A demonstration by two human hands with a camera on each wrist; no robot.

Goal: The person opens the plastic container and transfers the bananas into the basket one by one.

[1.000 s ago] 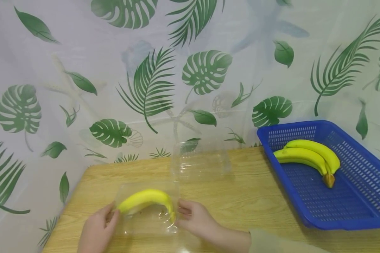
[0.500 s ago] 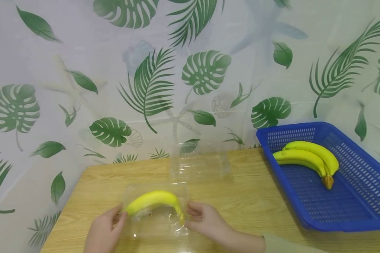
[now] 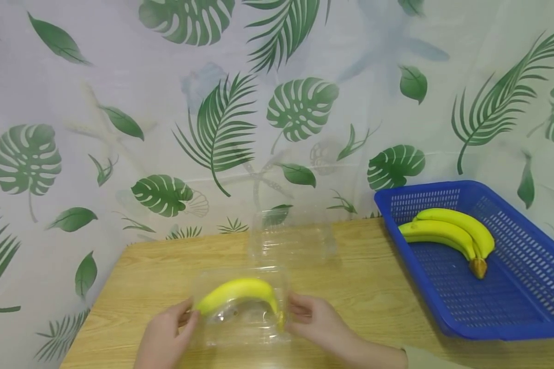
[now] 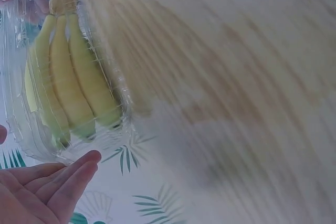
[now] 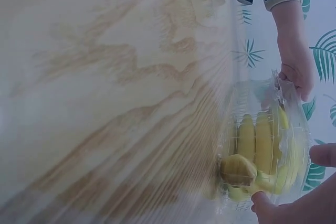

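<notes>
- Basically, clear rectangular plastic box (image 3: 244, 321) is between both hands, toward the left edge of the light wooden table (image 3: 364, 292); yellow banana bunch (image 3: 242, 287) inside.
- Left hand (image 3: 166, 330) grips box's left end, thumb and fingers.
- Right hand (image 3: 320, 326) grips its right end likewise.
- Can't tell if box touches table.
- Second clear plastic box (image 3: 293, 240) near table's far edge.
- Blue plastic mesh basket (image 3: 512, 333) at right, more yellow bananas (image 3: 445, 230) near its far left corner.
</notes>
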